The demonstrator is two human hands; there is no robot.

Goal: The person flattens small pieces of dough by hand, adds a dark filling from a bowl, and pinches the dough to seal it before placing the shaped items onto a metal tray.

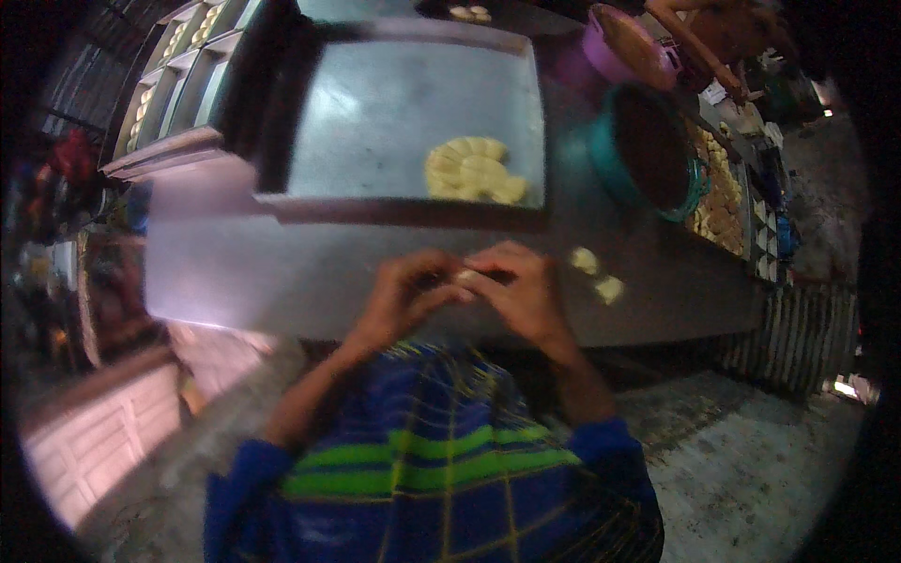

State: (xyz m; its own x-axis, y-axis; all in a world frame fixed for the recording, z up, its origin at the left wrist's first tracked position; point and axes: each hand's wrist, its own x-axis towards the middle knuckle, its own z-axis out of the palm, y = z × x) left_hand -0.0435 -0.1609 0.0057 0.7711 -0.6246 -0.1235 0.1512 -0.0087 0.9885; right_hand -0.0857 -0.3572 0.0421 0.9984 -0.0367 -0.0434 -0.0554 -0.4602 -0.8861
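Grey metal, dulled and smooth, makes up the worktop [225, 253] across the middle of the frame, and from where I stand the person is leaning over its near edge in a blue checked shirt [413, 460] with bright green bands. The left hand [410, 289] and the right hand [521, 289] meet at the centre of the frame, just above the worktop, tips nearly together. The fingers of both are curled in and narrow, pinching what looks like a small pale piece of dough [465, 276] between them; most of it is hidden, so I can't make out its shape. Right of centre, near the right hand, two loose dough pieces [609, 289] lie close to one another on the metal. Beyond the hands, at upper centre, sits a wide baking tray [375, 122], its lower right corner taken up by a cluster of pale yellow dough portions [469, 169] pressed side by side. A teal basin [610, 155] stands to the right of the tray, with a purple basin [601, 47] behind it, towards the top. Another person's arm [704, 42] shows at the upper right. Over at the upper left, a divided tray [188, 70] carries rows of pale pieces in some of its long compartments.
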